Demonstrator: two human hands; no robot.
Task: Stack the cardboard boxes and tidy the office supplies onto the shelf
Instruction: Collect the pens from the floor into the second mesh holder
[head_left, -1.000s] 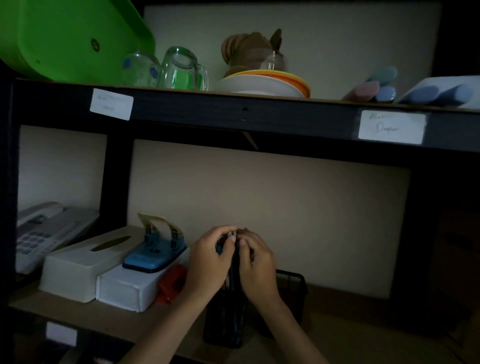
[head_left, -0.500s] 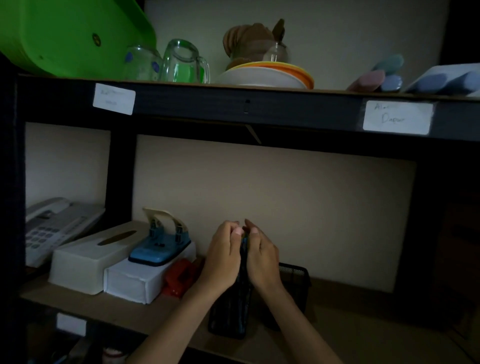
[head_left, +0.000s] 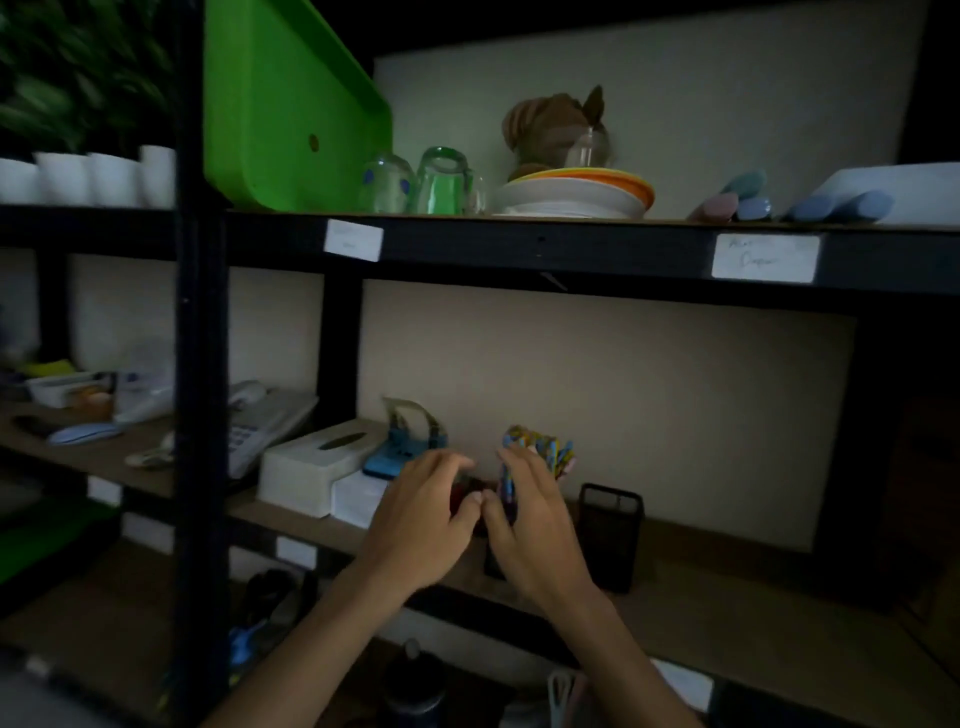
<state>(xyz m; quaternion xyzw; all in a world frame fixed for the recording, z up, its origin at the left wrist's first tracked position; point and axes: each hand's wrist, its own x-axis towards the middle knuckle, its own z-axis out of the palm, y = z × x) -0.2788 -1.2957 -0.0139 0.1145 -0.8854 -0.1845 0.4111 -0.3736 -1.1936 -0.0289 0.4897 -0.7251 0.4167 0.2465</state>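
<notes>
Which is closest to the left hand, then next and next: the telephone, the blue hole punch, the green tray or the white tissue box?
From the left hand, in the head view:
1. Blue hole punch, just behind its fingers.
2. White tissue box, further left.
3. Telephone, left again, beyond the box.
4. Green tray, high above, upper left.

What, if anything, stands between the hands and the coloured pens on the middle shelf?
Nothing visible does. The right hand grips the coloured pens between thumb and fingers; the left hand is open just left of them. A black mesh holder stands to the right, clear of both.
</notes>
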